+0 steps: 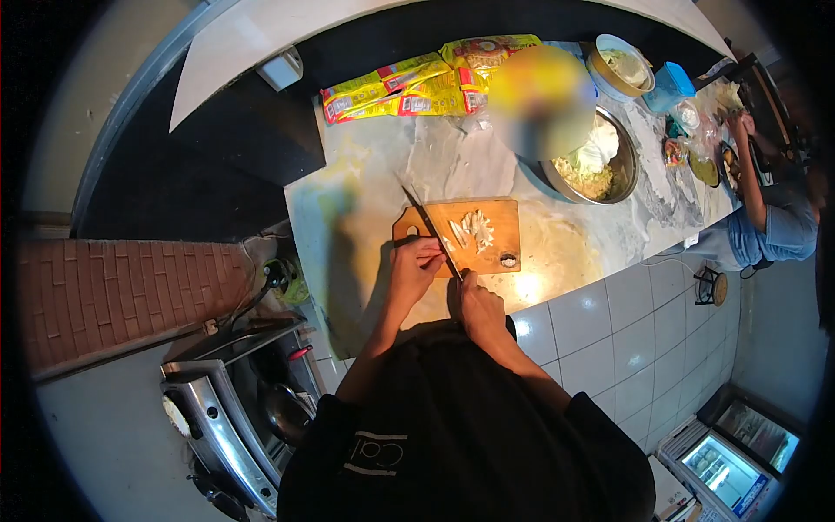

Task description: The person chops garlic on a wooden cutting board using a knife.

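My right hand (481, 306) is closed round the handle of a long knife (428, 219), whose blade slants up and left across the wooden cutting board (504, 217). Beside the blade, on its left, my left hand (416, 265) has its fingers bent together at the board's lower left; whatever they hold is too small to make out. Pale sliced pieces (474, 230) lie on the board to the right of the knife. One small white piece (508, 260) sits near the lower right corner, and another (411, 230) near the left edge.
Yellow packets (400, 87) line the counter's back edge. A metal bowl (624, 174) with white and shredded food stands at the back right, near a smaller bowl (624, 63) and a blue container (668, 87). Another person (765, 228) works at the far right. A stove (222, 418) stands lower left.
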### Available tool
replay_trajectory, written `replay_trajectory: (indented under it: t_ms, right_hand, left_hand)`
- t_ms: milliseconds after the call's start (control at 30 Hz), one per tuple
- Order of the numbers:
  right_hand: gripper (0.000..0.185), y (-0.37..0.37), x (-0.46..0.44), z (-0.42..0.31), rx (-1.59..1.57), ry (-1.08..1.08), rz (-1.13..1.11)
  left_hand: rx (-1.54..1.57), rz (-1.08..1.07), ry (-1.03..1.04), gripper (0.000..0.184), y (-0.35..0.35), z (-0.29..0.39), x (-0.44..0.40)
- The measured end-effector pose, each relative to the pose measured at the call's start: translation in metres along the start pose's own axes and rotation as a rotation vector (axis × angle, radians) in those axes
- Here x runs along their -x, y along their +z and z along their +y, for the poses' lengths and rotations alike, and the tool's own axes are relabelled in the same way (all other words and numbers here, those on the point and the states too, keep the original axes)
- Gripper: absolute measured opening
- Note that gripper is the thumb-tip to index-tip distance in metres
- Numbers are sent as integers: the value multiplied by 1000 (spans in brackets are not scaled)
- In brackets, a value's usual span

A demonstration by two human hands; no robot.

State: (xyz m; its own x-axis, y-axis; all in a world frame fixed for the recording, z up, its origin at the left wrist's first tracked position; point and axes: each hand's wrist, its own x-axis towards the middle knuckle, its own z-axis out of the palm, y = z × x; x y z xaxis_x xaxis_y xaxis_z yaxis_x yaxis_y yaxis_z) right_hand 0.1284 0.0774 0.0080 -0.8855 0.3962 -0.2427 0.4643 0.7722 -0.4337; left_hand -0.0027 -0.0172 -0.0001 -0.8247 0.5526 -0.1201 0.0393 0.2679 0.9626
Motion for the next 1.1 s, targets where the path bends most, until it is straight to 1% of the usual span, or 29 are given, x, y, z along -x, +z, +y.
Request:
replay_trajectory:
  t_ms: [233,333,400,533,600,633,700,733,800,833,900,933,1000,1033,1067,1100]
  right_hand:
    - [22,0,-1,-3,39,15,-21]
    - [21,0,-1,-4,33,19,-13]
    - [21,-1,-1,-4,31,17,-7]
    - [21,1,-1,-1,-14,9,-4]
    - [22,2,-2,-1,-33,13,-3]
    - [23,1,-2,-1,-56,20,0]
    - [24,1,-2,-1,-79,28,6]
    - [24,0,-2,-1,-81,35,0]
    - [24,-1,-2,-3,-83,41,-4]
    - [23,-2,-2,-4,-59,46,-17]
    - [21,-4,-2,-6,-32,49,-31]
    - [20,-4,-2,-6,-17,40,-10]
    - [20,-2,-1,-7,0,29,12]
    - [19,2,-2,-6,42,31,26]
    - [18,4,-2,-6,83,34,41]
    - [18,4,-1,-6,84,33,44]
  left_hand:
    - [-60,-39,13,26,-7,5,-1]
    - [-92,-35,6,24,-12,11,-3]
    - [-186,-60,72,21,-17,17,-6]
    - [-200,-117,124,19,-26,22,-14]
    - [-224,-65,192,18,-28,22,-17]
    - [-224,-64,194,18,-29,23,-19]
    - [-184,-39,95,17,-32,28,-22]
    - [-184,-40,97,17,-31,31,-25]
    - [-130,71,121,19,-31,40,-30]
    - [-130,72,122,19,-30,46,-33]
    - [-156,156,293,23,-28,62,-39]
    - [-155,158,295,23,-27,73,-41]
    - [-408,126,650,26,-26,91,-47]
    - [-400,32,652,31,-25,90,-51]
    - [-399,33,654,31,-21,91,-55]
    - [-472,7,733,33,-17,92,-60]
